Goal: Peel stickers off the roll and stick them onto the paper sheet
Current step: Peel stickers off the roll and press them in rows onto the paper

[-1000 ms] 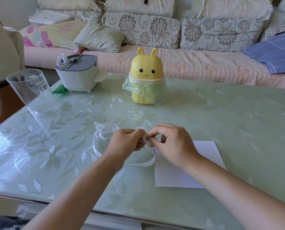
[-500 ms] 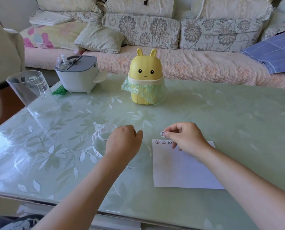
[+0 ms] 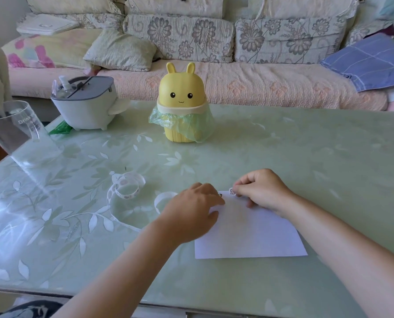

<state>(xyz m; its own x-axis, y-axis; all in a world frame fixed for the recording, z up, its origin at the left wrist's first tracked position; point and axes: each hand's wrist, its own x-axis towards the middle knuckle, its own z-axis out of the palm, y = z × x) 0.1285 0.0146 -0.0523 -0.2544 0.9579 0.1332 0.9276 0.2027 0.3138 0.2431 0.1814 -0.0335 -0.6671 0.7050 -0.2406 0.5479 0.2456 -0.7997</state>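
A white paper sheet lies on the green table in front of me. My right hand pinches a small round sticker at the sheet's top edge. My left hand lies fingers-down on the sheet's top-left corner, hiding the stickers stuck there. The sticker roll sits to the left as a loose coil, and its emptied backing strip curls toward my left hand.
A yellow bunny-shaped bin with a green bag stands at the table's middle back. A grey-lidded white appliance and a clear plastic jug are at the back left. A sofa with cushions runs behind the table.
A second ago both hands were peeling a sticker from the strip. My right hand carried the sticker to the sheet's top edge; my left hand let go of the strip and came down on the sheet's corner.
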